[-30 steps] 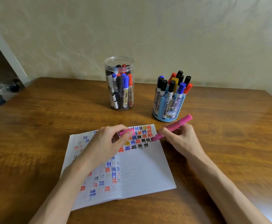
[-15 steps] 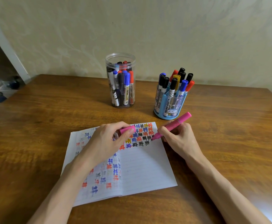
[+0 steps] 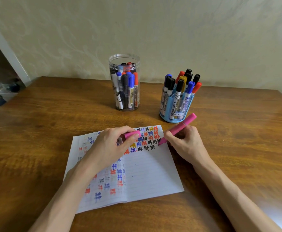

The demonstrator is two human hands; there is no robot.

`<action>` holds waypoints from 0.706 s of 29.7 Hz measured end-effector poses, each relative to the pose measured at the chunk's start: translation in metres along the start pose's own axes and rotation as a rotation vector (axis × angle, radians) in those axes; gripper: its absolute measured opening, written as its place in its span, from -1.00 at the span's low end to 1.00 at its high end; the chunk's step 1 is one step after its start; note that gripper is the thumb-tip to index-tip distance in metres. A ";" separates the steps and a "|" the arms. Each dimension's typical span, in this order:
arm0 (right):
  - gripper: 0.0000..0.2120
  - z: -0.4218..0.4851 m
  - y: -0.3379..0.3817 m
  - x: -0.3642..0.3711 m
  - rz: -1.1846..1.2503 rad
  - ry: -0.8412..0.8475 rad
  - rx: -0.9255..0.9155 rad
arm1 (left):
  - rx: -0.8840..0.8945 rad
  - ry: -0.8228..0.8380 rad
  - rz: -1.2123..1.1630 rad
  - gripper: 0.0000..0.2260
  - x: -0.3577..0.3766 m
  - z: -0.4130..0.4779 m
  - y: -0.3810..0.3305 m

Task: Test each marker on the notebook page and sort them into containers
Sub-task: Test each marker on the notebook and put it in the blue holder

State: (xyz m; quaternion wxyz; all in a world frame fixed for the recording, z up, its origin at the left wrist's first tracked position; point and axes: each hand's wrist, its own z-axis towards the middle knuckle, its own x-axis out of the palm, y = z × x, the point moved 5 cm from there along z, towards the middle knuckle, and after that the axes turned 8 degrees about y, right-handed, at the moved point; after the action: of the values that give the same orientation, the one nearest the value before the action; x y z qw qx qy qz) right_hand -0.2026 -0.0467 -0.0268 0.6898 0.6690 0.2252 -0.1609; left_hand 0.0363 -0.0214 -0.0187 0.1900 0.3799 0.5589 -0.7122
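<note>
While near edge of notebook [image 3: 150, 178], pink marker [image 3: 178, 129].

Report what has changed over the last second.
Nothing visibly changed beyond a slight camera shift. The right hand still holds the pink marker with its tip at the notebook page, the left hand still pinches the pink cap, and the clear jar and blue holder stand unmoved.

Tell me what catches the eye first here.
The pink marker stands out. The right hand grips it with its tip on the notebook, beside rows of coloured test marks. The left hand holds its cap over the page. Behind the notebook stand a clear jar and a blue holder, both full of markers.
</note>
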 end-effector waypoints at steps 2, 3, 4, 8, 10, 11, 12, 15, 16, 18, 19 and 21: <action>-0.86 0.000 0.000 -0.001 0.010 -0.013 0.011 | -0.006 -0.001 0.003 -0.74 0.000 0.000 0.001; -0.86 -0.001 0.000 -0.001 0.026 -0.017 0.019 | -0.005 0.000 0.004 -0.75 0.000 0.000 0.001; -0.87 -0.001 -0.001 -0.001 0.048 -0.021 0.026 | -0.004 0.000 0.005 -0.76 0.000 0.000 0.001; -0.87 -0.002 0.002 0.001 0.054 0.029 0.021 | -0.002 0.001 0.003 -0.76 0.001 0.000 0.001; -0.88 -0.002 0.003 0.004 0.027 0.056 -0.002 | -0.003 0.002 0.004 -0.75 0.001 -0.001 0.001; -0.88 -0.002 0.003 0.003 0.022 0.053 -0.008 | -0.002 0.003 0.004 -0.75 0.001 -0.001 0.001; -0.88 -0.002 0.003 0.003 0.022 0.040 -0.010 | 0.000 0.004 0.003 -0.75 0.001 -0.001 0.001; -0.88 -0.002 0.001 0.000 0.036 -0.002 0.015 | -0.002 0.004 0.003 -0.76 0.001 0.000 0.002; -0.88 -0.002 0.000 -0.001 0.048 -0.007 0.024 | -0.003 0.003 0.005 -0.76 0.001 0.000 0.002; -0.87 -0.002 0.000 -0.001 0.069 -0.015 0.029 | -0.003 0.001 0.008 -0.77 0.001 -0.001 0.002; -0.87 -0.002 0.000 -0.001 0.078 -0.018 0.030 | -0.002 0.002 0.011 -0.77 0.001 -0.001 0.002; -0.86 -0.002 0.000 0.000 0.091 -0.008 0.024 | -0.003 0.001 0.015 -0.77 0.001 -0.001 0.001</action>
State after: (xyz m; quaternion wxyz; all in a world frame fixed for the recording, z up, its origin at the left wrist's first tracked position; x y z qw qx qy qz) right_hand -0.2028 -0.0443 -0.0264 0.6894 0.6860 0.1898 -0.1345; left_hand 0.0368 -0.0208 -0.0204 0.1956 0.3841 0.5571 -0.7098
